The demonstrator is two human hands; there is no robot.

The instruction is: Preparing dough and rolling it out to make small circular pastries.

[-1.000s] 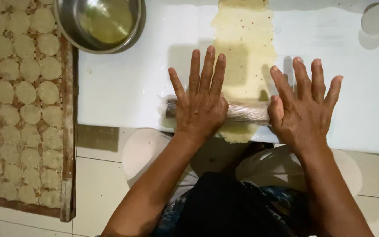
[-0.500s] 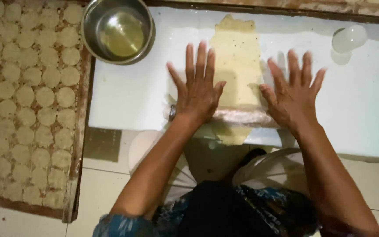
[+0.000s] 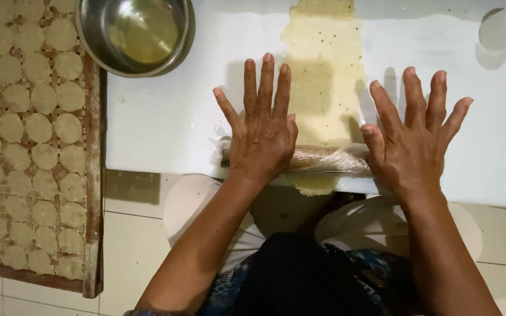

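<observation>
Mostly hidden rolling pin (image 3: 323, 161) — both hands, left hand (image 3: 263, 137), right hand (image 3: 412, 149), spread flat; dough strip (image 3: 323, 76) cut off at top.

Even indoor light, soft hand shadows on the white board (image 3: 165, 123), glare in the steel bowl (image 3: 133, 35), sharp focus

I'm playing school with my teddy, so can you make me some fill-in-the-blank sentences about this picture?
1. Both hands, the left hand and the right hand, press flat on a ____ wrapped in clear plastic.
2. The long strip of dough lies on a ____ board.
3. The metal bowl stands to the ____ of the dough strip.
4. The wooden tray holds many small ____ dough pieces.

Missing words: rolling pin; white; left; round
</observation>
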